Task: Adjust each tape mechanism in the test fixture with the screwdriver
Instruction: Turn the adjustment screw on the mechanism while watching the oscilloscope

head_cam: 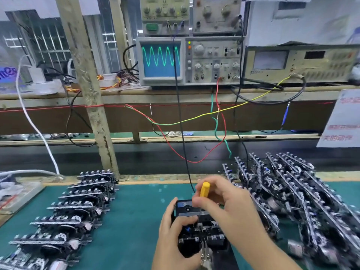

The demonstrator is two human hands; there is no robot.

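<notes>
Fixture: I see the black test fixture [196,248] low in the middle of the green bench mat [136,207]; it holds one black tape mechanism with bright metal parts [202,228], seated in its top.
Cassette: a dark cassette with a blue label [184,205] sits at the far end of that mechanism.
Mechanism look: black plastic frame, small silver parts in the centre, a row of dark keys along its near edge; finer detail is blurred.
Left hand: my left hand [172,228] wraps the fixture's left side, fingers curled around it, thumb pressed on top of the mechanism.
Right hand: my right hand [224,201] pinches the yellow-handled screwdriver [203,193] between thumb and fingertips, the other fingers loosely curled.
Screwdriver: nearly upright, thin metal shaft pointing down, tip at the silver parts in the mechanism's centre; I cannot tell whether it sits in a screw.
Left row: black tape mechanisms with white-edged strips [72,209], laid one behind another in a line on the mat.
Right pile: more mechanisms of the same kind [292,191], leaning on each other in a loose heap.
Shelf: a grey oscilloscope [187,61] shows a green wave on a blue screen; other beige instruments [296,63] stand beside and above it.
Wires: red, green, yellow and black leads [194,121] hang from the shelf toward the bench.
</notes>
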